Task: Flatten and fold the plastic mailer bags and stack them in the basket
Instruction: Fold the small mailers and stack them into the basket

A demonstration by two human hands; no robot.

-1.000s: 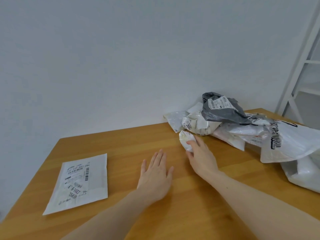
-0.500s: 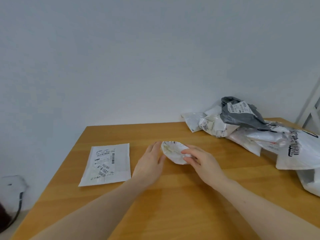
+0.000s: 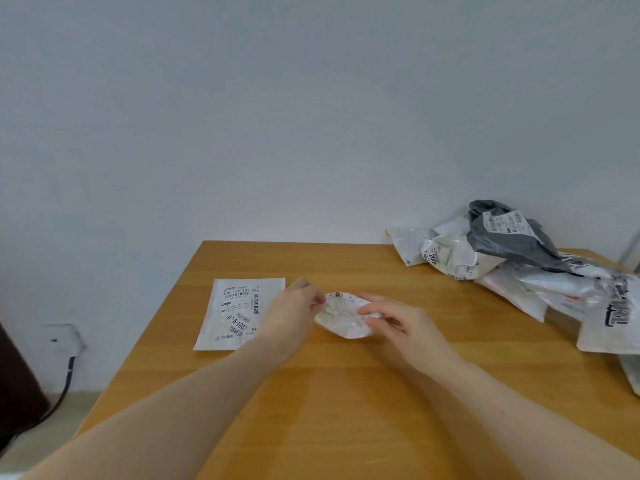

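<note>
A small crumpled white mailer bag (image 3: 341, 317) lies on the wooden table (image 3: 346, 393) between my hands. My left hand (image 3: 294, 306) pinches its left end. My right hand (image 3: 398, 320) pinches its right end with curled fingers. A flattened white mailer (image 3: 239, 313) with a printed label lies flat to the left, just beside my left hand. A heap of crumpled mailer bags (image 3: 512, 265), white ones and a grey one, fills the table's back right. No basket is in view.
A white wall rises right behind the table. On the floor at the left, a white socket box (image 3: 64, 339) with a black cable sits by a dark object (image 3: 17, 386). A large white bag with black lettering (image 3: 616, 320) spreads at the right edge.
My right hand drew the small crumpled bag out of the heap to the table's middle. My left hand lifted off the table and took hold of its left end. The view swung left.
</note>
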